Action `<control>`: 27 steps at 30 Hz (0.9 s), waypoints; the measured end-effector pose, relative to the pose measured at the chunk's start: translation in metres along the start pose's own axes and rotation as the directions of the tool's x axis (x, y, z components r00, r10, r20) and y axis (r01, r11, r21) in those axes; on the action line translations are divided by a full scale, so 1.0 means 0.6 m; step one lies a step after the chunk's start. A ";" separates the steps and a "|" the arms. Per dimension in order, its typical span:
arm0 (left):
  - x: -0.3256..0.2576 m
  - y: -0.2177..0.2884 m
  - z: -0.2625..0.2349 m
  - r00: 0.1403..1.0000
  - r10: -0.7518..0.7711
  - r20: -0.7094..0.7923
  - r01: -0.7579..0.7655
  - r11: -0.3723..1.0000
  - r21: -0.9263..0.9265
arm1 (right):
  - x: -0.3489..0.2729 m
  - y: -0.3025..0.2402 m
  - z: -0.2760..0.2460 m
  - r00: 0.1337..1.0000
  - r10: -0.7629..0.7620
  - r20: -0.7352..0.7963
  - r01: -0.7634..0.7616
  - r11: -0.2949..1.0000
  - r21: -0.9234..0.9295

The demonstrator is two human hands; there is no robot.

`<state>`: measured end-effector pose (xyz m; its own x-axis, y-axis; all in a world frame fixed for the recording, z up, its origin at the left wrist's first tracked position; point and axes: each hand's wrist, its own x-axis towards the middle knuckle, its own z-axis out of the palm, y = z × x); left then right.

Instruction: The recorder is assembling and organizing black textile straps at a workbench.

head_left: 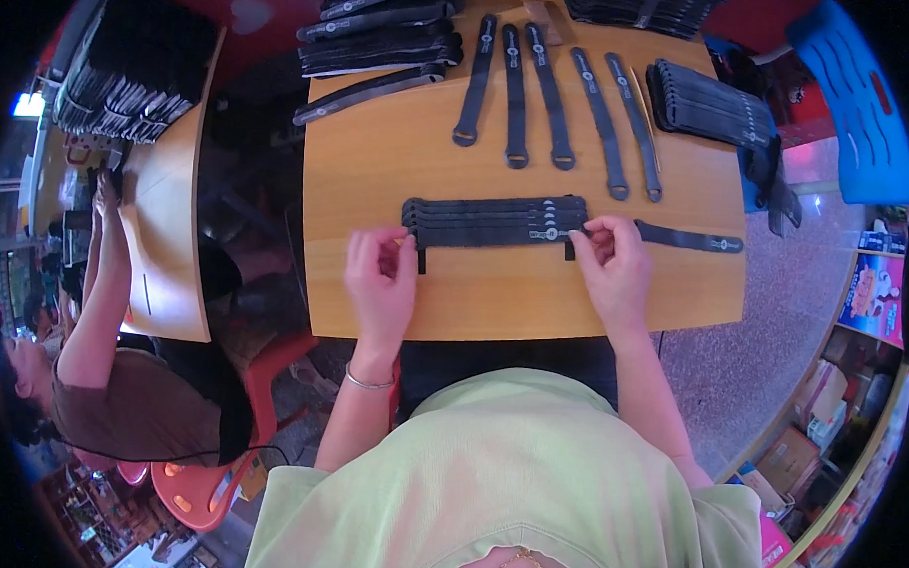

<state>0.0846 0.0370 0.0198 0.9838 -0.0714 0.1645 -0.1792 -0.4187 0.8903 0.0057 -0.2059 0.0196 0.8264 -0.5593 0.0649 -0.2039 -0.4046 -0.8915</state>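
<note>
A fanned row of dark hook-and-loop straps (487,222) lies crosswise on the table in front of me, each overlapping the one behind. At its left end my left hand (382,282) pinches the nearest strap between thumb and forefinger. My right hand (616,275) pinches the same strap's right end, near its white printed mark. A short black strip (421,260) sticks out toward me beside the left fingers, and another dark strip (570,251) shows by the right ones. Just right of my right hand lies a single loose strap (691,237).
Several single straps (516,96) with looped ends lie spread across the wooden table (378,171). Strap bundles (383,51) fill its far left, another bundle (711,105) its far right. A co-worker (140,403) sits left at another table (166,244) with a tall strap pile (137,58).
</note>
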 end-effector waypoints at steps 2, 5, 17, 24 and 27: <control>-0.011 0.031 0.008 0.976 0.192 0.108 -0.206 0.967 0.148 | 0.000 -0.006 0.002 0.999 -0.030 0.017 0.032 0.994 -0.100; -0.021 0.063 0.027 0.840 0.455 0.295 -0.514 0.842 0.166 | -0.001 -0.001 0.005 0.998 -0.060 0.005 0.060 0.980 -0.188; -0.042 0.075 0.069 0.604 0.332 0.725 -0.662 0.716 0.223 | -0.003 -0.001 0.007 0.996 -0.090 0.019 0.092 0.967 -0.239; -0.043 0.073 0.072 0.617 0.323 0.718 -0.661 0.707 0.250 | -0.001 -0.006 0.005 0.996 -0.080 0.037 0.087 0.953 -0.291; -0.043 0.075 0.074 0.626 0.311 0.715 -0.655 0.707 0.266 | 0.002 -0.011 0.005 0.994 -0.110 0.021 0.112 0.955 -0.276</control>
<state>0.0514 -0.0200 0.0365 0.5640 -0.8222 0.0767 -0.7699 -0.4900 0.4087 0.0093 -0.2016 0.0243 0.8548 -0.4958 0.1532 -0.2471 -0.6484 -0.7201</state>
